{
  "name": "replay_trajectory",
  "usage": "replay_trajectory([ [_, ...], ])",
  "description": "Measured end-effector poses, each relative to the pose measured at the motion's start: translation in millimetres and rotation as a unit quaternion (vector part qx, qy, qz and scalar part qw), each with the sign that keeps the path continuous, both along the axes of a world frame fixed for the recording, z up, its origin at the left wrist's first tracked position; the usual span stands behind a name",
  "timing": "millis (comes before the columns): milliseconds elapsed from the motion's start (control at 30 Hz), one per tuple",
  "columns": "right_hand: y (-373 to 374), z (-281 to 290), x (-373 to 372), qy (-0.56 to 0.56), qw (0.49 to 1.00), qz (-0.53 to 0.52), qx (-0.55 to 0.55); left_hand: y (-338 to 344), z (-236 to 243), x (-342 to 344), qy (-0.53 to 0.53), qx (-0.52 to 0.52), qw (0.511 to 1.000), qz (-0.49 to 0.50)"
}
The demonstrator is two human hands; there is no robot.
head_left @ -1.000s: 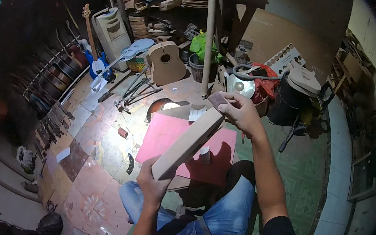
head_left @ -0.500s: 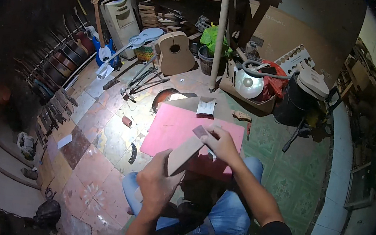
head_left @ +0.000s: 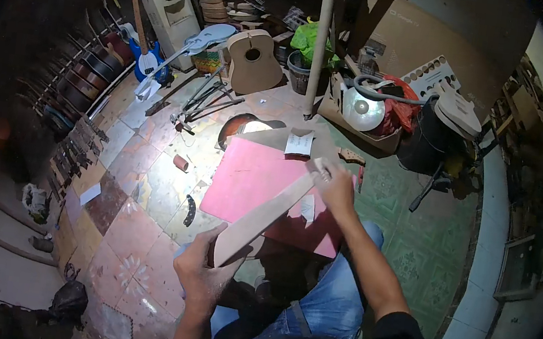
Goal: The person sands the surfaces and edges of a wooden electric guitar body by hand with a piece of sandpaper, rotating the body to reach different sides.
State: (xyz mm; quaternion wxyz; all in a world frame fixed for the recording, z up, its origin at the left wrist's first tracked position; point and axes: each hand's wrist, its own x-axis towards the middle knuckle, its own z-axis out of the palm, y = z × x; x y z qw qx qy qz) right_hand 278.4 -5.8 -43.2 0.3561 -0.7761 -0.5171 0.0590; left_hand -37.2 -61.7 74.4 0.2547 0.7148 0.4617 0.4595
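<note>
A long, flat, pale wooden piece (head_left: 262,219), shaped like a guitar neck, slants from lower left to upper right before me. My left hand (head_left: 202,266) is closed around its near, wider end. At the far end my right hand (head_left: 334,184) is closed, fingers bent over the wood; the small brown piece of sandpaper seen in it earlier is mostly hidden now. Beneath lies a pink board (head_left: 244,173) in front of my legs, with a small pale strip (head_left: 308,209) on it. A dark block with a white paper label (head_left: 299,146) sits at the board's far edge.
Beyond the board lie a sunburst guitar body part (head_left: 232,127) and a headstock-shaped wooden piece (head_left: 352,156). A bare guitar body (head_left: 253,72) and a pole (head_left: 319,53) stand farther back. A reddish cylinder (head_left: 181,162) and a dark curved piece (head_left: 190,211) lie left.
The wooden piece has swung lower left, showing more of its length. My left hand moved left and down; my right hand shifted slightly right, its fingers now over the far end.
</note>
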Motion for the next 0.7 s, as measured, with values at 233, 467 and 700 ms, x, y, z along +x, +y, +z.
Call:
replay_trajectory([
  [233,-28.3,1.4,-42.2,-0.043,0.992,0.08,0.086,-12.6,-0.8,-9.7,0.019,-0.017,1.0,0.0],
  [467,-30.4,2.5,-51.6,-0.081,0.992,0.087,0.051,-12.7,4.3,1.7,0.053,-0.04,0.998,-0.016],
  [700,-28.0,9.1,-1.7,0.063,0.997,0.024,-0.03,-31.8,-11.0,-2.4,0.061,0.016,0.996,-0.067],
])
